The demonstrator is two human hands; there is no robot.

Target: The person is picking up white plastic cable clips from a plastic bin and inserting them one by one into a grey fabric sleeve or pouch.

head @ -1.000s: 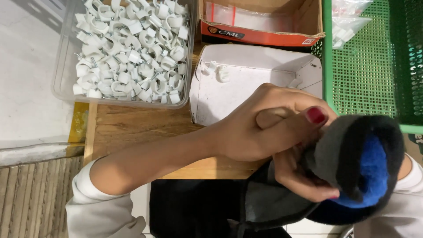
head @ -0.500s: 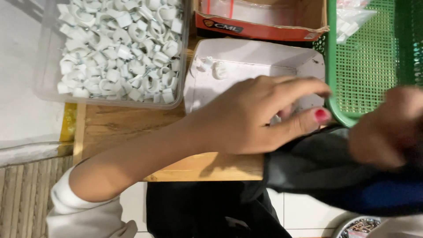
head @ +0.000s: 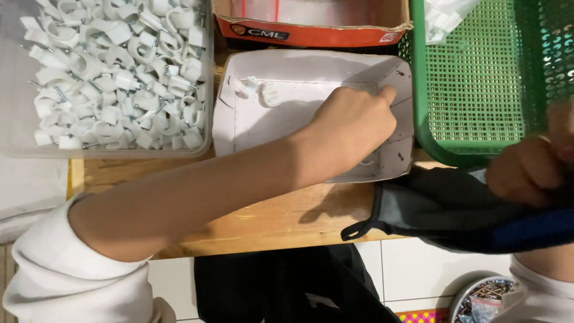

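My left hand reaches into a shallow white cardboard tray, knuckles up and fingers curled down at its right end. What the fingertips touch is hidden. A couple of white plastic cable clips lie in the tray's far left corner. My right hand, blurred at the right edge, grips a dark grey and blue cloth glove that hangs over the front edge of the wooden table.
A clear plastic bin full of white cable clips with nails stands at the left. An orange cardboard box is behind the tray, and a green mesh basket to its right. A round tin of nails sits on the floor.
My left hand let go of the glove and moved forward into the white tray. The right hand pulled the glove away to the right.
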